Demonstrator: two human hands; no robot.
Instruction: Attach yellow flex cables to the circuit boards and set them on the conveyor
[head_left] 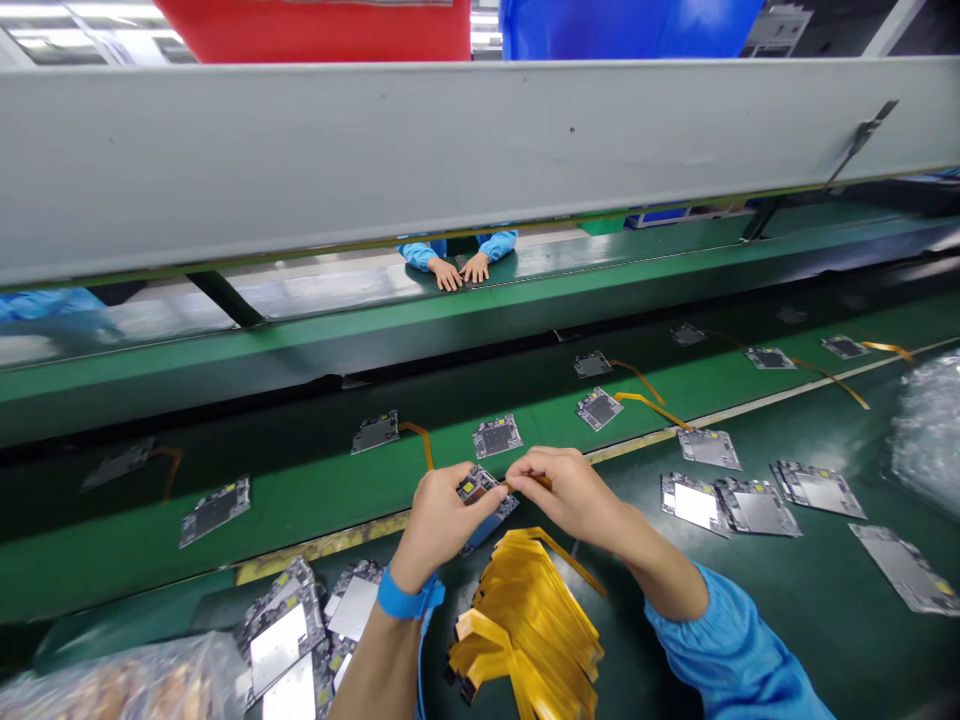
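Observation:
My left hand (436, 515), with a blue wrist strap (405, 597), grips a small circuit board (474, 484) by its left side, thumb across the top. Beneath the board shows a blue block (486, 527), mostly hidden. At the board's right edge my right hand (576, 492) is pinched on an orange flex cable (543, 482); only a short piece of it shows between the fingers. Whether the cable end is joined to the board, I cannot tell. Just below both hands lies a pile of orange flex cables (536, 610).
Boards, several with cables, lie along the green conveyor belt (292, 500). Loose boards (757, 507) are at right, stacked boards (285, 640) at lower left, beside a plastic bag (135, 680). A grey shelf beam (450, 150) crosses ahead; a co-worker's hands (461, 272) are beyond.

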